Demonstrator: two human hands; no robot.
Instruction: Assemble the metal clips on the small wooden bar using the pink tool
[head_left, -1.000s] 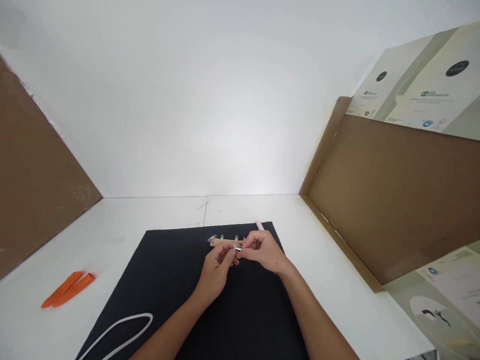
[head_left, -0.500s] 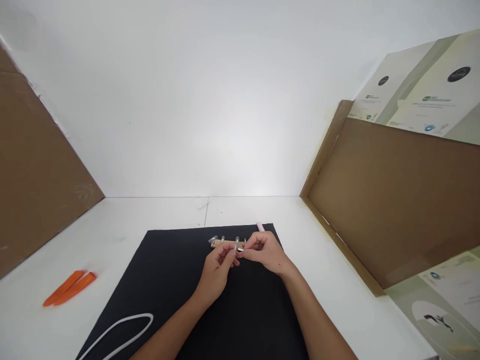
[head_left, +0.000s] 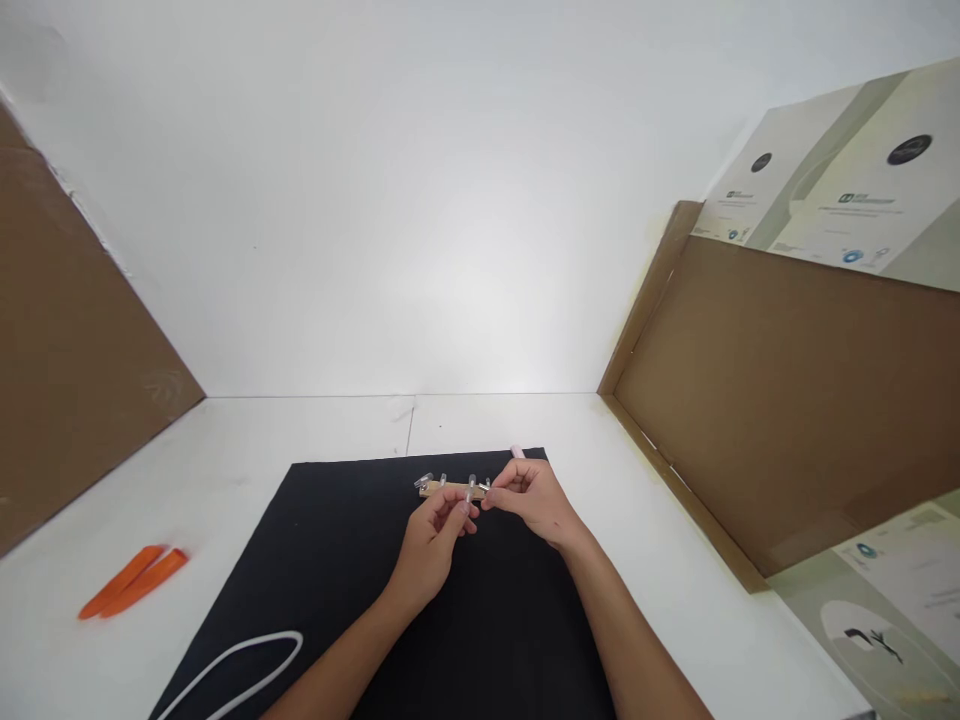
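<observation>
A narrow light wooden strip (head_left: 427, 490) with several small clear plastic pieces along it is at the far part of the black mat (head_left: 337, 540). My left hand (head_left: 433, 532) is closed in a pinch around an upright clear plastic piece (head_left: 471, 489) at the strip, its thumb toward me. My right hand (head_left: 529, 500) is closed too, with thumb and forefinger pinching a small shiny silvery piece (head_left: 484, 487) just right of the clear one. My fingers cover much of the strip, and its right end is hidden.
A pale pink stick-like item (head_left: 517, 452) lies behind my right hand. Two long orange pieces (head_left: 135, 582) lie on the white table at left. A white cord loop (head_left: 259, 650) crosses the mat's near left. Cardboard panels (head_left: 75, 330) flank both sides.
My right fingers have shifted slightly up and away from the left fingertips, and the silvery piece has tilted. My left hand stays almost in place. The whole view has shifted slightly.
</observation>
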